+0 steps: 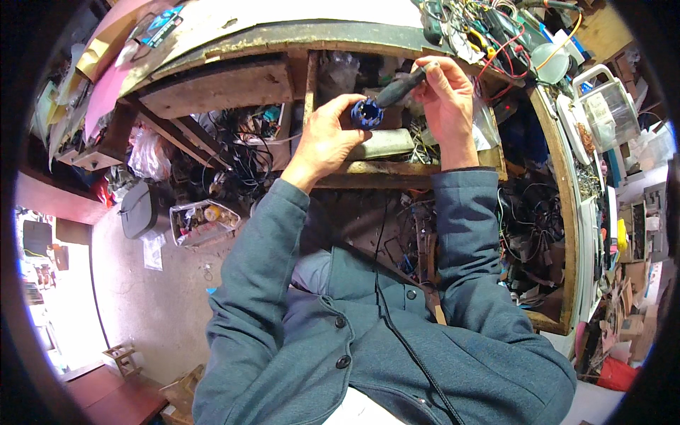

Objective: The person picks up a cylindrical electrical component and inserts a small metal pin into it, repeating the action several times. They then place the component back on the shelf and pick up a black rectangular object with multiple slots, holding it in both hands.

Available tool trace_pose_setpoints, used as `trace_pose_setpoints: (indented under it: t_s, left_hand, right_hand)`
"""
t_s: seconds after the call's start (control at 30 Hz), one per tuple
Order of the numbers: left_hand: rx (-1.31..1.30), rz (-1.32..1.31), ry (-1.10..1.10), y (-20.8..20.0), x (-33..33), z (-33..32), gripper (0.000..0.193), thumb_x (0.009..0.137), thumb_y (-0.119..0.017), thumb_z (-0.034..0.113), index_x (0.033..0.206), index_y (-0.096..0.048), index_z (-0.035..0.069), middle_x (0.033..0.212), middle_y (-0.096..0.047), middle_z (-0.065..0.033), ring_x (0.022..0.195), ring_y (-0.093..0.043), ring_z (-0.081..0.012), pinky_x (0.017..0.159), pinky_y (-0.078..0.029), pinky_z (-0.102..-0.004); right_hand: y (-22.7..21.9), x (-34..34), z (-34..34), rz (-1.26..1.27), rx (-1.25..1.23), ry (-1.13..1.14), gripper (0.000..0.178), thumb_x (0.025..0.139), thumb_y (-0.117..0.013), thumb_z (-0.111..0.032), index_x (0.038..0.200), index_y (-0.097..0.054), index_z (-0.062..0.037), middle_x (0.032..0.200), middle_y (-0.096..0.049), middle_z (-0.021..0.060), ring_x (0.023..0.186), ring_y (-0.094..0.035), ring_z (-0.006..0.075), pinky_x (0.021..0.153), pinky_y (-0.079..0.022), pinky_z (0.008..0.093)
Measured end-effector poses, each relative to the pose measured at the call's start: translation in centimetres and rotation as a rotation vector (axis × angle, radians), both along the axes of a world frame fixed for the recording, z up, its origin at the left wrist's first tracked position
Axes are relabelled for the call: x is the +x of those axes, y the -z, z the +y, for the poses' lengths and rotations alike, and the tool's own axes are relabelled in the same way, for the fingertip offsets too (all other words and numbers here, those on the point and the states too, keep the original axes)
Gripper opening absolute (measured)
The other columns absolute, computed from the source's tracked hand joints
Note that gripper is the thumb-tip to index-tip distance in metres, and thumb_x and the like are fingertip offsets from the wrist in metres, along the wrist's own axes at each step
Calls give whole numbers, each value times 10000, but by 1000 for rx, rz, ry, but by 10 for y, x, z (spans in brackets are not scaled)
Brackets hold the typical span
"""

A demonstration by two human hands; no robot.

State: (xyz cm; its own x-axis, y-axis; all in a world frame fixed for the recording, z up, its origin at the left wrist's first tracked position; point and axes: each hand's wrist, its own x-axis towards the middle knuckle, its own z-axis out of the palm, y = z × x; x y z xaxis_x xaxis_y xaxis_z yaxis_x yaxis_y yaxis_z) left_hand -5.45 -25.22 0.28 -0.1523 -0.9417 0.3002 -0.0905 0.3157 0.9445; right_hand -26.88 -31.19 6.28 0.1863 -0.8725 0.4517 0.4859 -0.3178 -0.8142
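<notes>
My left hand [324, 140] is closed around a short blue cylinder [360, 119], hollow with a toothed or slotted rim that faces up. Its fingers curl over the far side and the thumb presses from the near side. A dark, thick, tapered tool [399, 89] is pinched at its upper end in my right hand [450, 99]. The tool slants down to the left, and its lower end is at the cylinder's rim. Whether the two touch, I cannot tell. Both hands are raised in front of the workbench edge.
A worn wooden bench edge [312, 35] curves across the top, with open compartments of cables and scrap beneath. Tangled wires [489, 39] lie at its right end, near a clear plastic container [610, 110]. On the floor at left stand a dark case [144, 210] and a box of parts [205, 232].
</notes>
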Motion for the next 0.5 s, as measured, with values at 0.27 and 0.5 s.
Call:
trace_pose_setpoints:
  t_s: [0.27, 0.5]
  left_hand:
    - [82, -86, -14, -7, -1, 4, 496, 798, -778, -28, 1272, -634, -2, 1106, -697, -29, 1050, -621, -116, 969, -493, -290]
    - [108, -94, -6, -4, -1, 2, 479, 799, -778, -18, 1256, -634, -5, 1093, -698, -37, 1017, -629, -117, 940, -500, -282]
  right_hand:
    - [2, 5, 2, 169, -90, 38, 165, 940, -770, -152, 1051, -741, -35, 915, -717, 15, 690, -601, 63, 600, -478, 218]
    - [6, 5, 1, 237, -150, 12, 165, 937, -773, -138, 1072, -748, -47, 1002, -756, 35, 768, -633, 45, 638, -499, 196]
